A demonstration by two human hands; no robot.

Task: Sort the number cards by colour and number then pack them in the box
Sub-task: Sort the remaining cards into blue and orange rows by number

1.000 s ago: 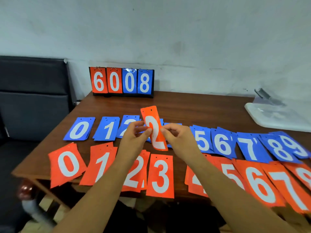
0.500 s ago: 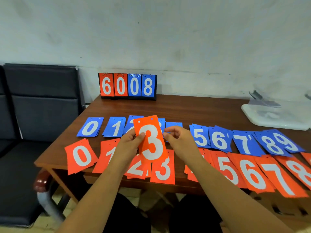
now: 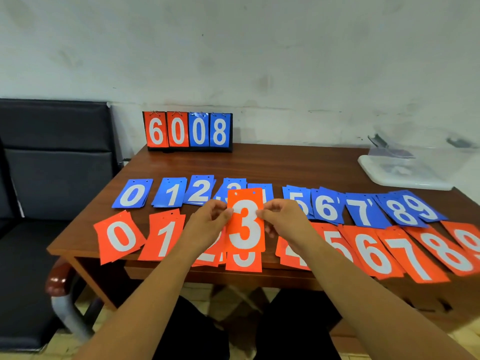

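Note:
An orange card with a white 3 [image 3: 245,223] is held upright above the table between both hands. My left hand [image 3: 207,224] pinches its left edge and my right hand [image 3: 283,219] pinches its right edge. Under it lies the orange 3 pile [image 3: 243,262], partly hidden. A row of blue piles runs from the blue 0 [image 3: 132,193] to the blue 9 [image 3: 423,206]. In front, a row of orange piles runs from the orange 0 [image 3: 119,236] to the orange 9 [image 3: 467,240]. The orange 2 and 4 piles are mostly covered by my hands.
A flip scoreboard [image 3: 188,131] reading 6008 stands at the table's [image 3: 285,167] far edge against the wall. A clear plastic box [image 3: 405,167] with a lid sits at the back right. A dark chair [image 3: 52,165] stands left of the table.
The card between my hands showed a 2 a second ago and now shows a 3. It has come down from tilted to upright over the orange 3 pile.

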